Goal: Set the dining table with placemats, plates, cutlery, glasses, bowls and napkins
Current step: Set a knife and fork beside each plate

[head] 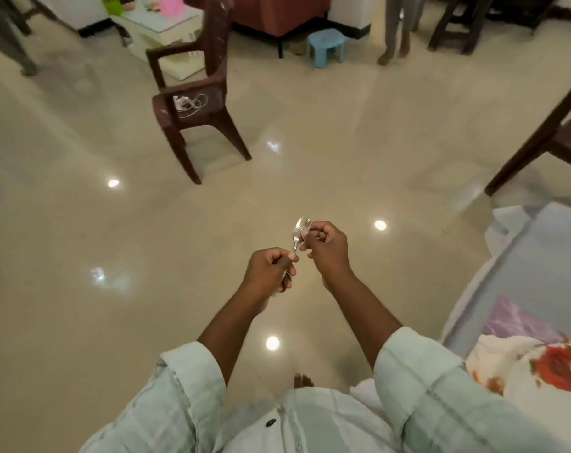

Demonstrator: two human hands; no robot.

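Observation:
Both my hands are held out over the glossy cream floor, away from the table. My left hand [270, 269] is closed around the handle end of a shiny metal spoon [297, 234]. My right hand [326, 245] pinches the spoon near its bowl, which sticks up past my fingers. Whether more than one piece of cutlery is held is unclear. The dining table [519, 256] with a pale glass top lies at the right edge. A floral placemat [545, 364] in white and red lies on its near part, with a lilac mat [512, 322] beyond it.
A dark brown plastic chair [195, 103] stands ahead on the left with a white cable on its seat. Another dark chair [552, 138] stands by the table at the right. Far back are a blue stool [326, 44], a red sofa and a person's legs [395, 34].

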